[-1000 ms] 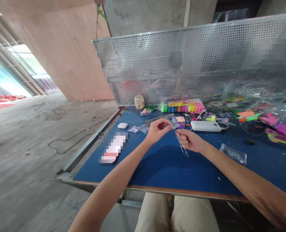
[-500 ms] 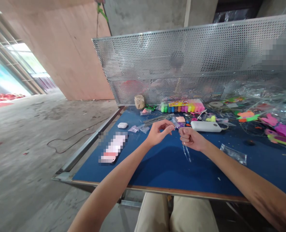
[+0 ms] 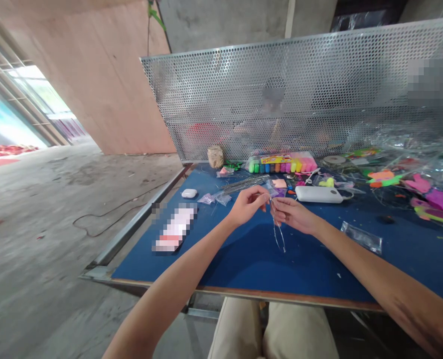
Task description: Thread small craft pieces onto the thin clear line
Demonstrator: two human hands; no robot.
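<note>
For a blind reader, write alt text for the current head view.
A right hand pinches thin, dangling strands above a blue table, the left hand close beside. Beyond lie a multicoloured pack and a white device, before a perforated screen.

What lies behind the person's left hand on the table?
Just beyond the left hand lies a bundle of thin rods; farther back sits a clear pack of coloured pieces. Whatever the hand itself covers cannot be seen.

white glare fills the left opening (image 3: 38, 86); soft shadow darkens the blue tabletop (image 3: 239, 262).
</note>
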